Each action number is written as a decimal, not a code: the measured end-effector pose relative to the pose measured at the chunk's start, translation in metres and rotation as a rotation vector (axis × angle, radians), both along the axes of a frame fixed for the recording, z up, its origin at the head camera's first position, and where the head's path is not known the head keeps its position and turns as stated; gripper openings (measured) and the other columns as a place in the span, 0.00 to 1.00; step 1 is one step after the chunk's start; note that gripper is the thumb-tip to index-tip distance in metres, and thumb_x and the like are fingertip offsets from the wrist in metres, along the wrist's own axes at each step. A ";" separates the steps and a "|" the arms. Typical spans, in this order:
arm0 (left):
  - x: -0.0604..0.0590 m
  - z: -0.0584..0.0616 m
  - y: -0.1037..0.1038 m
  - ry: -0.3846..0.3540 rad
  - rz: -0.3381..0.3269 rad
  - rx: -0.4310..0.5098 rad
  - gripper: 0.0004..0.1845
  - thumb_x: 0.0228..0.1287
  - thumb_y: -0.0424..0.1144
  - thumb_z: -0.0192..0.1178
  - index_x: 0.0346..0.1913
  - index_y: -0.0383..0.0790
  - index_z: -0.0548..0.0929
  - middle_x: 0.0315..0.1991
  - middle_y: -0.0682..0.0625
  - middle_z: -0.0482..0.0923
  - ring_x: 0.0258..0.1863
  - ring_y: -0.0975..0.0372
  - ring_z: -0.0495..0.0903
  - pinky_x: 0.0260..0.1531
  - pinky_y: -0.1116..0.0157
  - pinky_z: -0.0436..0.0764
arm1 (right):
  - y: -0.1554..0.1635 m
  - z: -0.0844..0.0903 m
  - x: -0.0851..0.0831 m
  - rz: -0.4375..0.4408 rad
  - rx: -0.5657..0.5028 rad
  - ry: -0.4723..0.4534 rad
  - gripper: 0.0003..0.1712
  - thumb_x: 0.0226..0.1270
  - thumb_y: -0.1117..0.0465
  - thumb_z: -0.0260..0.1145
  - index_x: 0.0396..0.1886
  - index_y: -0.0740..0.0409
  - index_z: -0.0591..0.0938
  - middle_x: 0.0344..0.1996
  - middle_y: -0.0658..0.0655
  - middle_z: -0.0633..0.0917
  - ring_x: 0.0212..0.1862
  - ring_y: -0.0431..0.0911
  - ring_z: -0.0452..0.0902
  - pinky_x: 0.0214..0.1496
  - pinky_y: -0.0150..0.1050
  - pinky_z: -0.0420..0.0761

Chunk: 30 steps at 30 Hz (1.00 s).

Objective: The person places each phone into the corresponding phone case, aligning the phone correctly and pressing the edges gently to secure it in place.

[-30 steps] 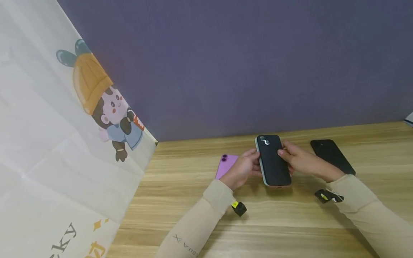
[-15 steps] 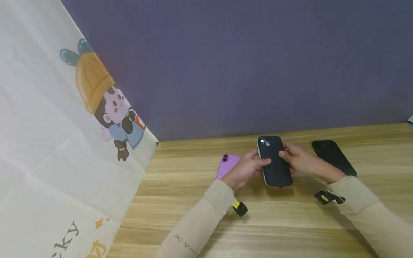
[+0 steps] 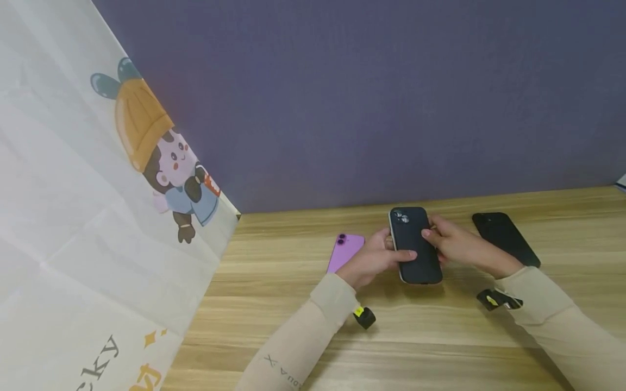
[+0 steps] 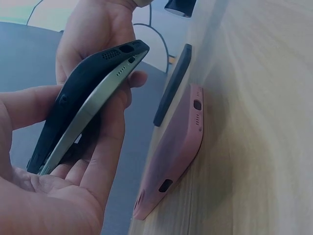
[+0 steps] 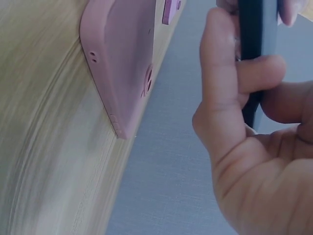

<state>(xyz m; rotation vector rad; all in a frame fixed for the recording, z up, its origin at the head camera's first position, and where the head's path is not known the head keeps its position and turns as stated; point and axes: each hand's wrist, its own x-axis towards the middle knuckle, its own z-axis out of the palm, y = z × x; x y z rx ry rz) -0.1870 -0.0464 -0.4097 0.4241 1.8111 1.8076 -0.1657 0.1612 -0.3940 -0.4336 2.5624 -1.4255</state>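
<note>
Head view: both hands hold a black-cased phone (image 3: 414, 245) above the wooden counter (image 3: 440, 336), near its far edge by the purple wall (image 3: 367, 98). Left hand (image 3: 373, 259) and right hand (image 3: 459, 245) each curl their grip round one long side. Its long axis runs toward the far edge, camera end farthest. A pink case (image 4: 171, 152) lies beneath it, a purple phone (image 3: 344, 251) to the left, a black phone (image 3: 506, 238) to the right; bare counter lies nearer the person.

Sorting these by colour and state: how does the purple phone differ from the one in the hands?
The purple phone lies bare on the table; the held phone is lifted, gripped by the left hand and right hand, with a black case around its pale edge. Both show rear cameras.
</note>
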 end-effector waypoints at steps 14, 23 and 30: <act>0.000 0.000 0.001 0.024 0.056 0.009 0.27 0.66 0.25 0.64 0.66 0.43 0.73 0.49 0.37 0.88 0.49 0.51 0.88 0.48 0.61 0.87 | 0.001 0.002 -0.002 0.001 0.001 -0.019 0.22 0.85 0.57 0.50 0.62 0.72 0.65 0.27 0.56 0.81 0.21 0.43 0.72 0.25 0.40 0.79; -0.001 0.000 0.002 0.031 0.075 0.056 0.27 0.66 0.24 0.63 0.67 0.39 0.73 0.51 0.33 0.86 0.51 0.47 0.88 0.49 0.59 0.88 | 0.003 0.000 -0.003 0.097 -0.041 -0.047 0.26 0.85 0.58 0.50 0.66 0.78 0.65 0.36 0.62 0.87 0.24 0.43 0.80 0.25 0.40 0.81; -0.002 -0.001 0.000 0.026 0.063 0.041 0.25 0.69 0.27 0.63 0.67 0.41 0.73 0.53 0.33 0.85 0.52 0.48 0.88 0.50 0.59 0.88 | -0.001 -0.003 -0.003 0.047 -0.047 -0.028 0.26 0.85 0.58 0.48 0.66 0.78 0.65 0.40 0.64 0.87 0.28 0.43 0.83 0.27 0.39 0.82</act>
